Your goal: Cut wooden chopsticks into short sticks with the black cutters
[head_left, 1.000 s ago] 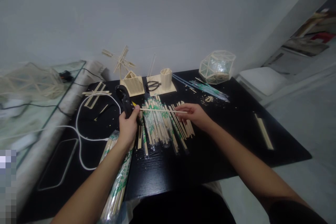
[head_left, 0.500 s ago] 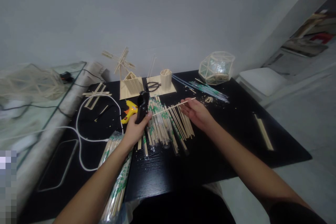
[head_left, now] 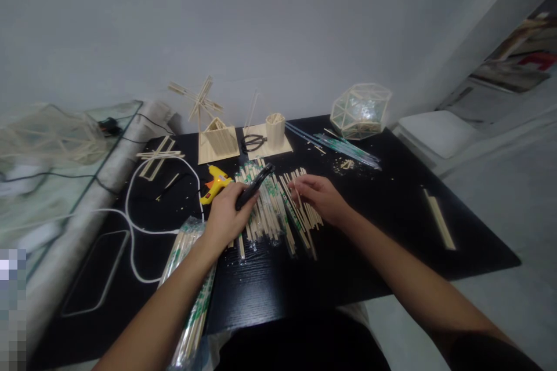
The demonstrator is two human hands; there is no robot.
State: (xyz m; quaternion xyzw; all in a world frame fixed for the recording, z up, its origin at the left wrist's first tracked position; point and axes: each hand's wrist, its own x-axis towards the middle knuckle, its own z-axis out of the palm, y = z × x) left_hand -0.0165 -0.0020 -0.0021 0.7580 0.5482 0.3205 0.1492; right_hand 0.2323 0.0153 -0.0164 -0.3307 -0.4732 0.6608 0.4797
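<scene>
My left hand [head_left: 228, 213] is closed around a black pliers-like tool [head_left: 255, 186], its head pointing up and to the right over the chopsticks. Over the right end of the pile, my right hand [head_left: 319, 197] pinches a thin wooden stick [head_left: 301, 206], slanted down toward me and partly blurred. Below both hands lie several wrapped chopsticks [head_left: 265, 208] in clear film with green print, with bare ones [head_left: 311, 217] at their right. A yellow glue gun [head_left: 216, 184] rests just beyond my left hand.
Stick models stand behind: a house [head_left: 220, 138], a round cup [head_left: 275, 132] and a faceted frame [head_left: 362, 111]. A packed chopstick bundle [head_left: 195, 301] lies under my left forearm. A white cable [head_left: 129, 208] loops at left. Loose strips [head_left: 440, 223] lie at right.
The stick has swung from nearly level between my hands to a downward slant in my right hand, which moved lower. The black tool has tipped to the right.
</scene>
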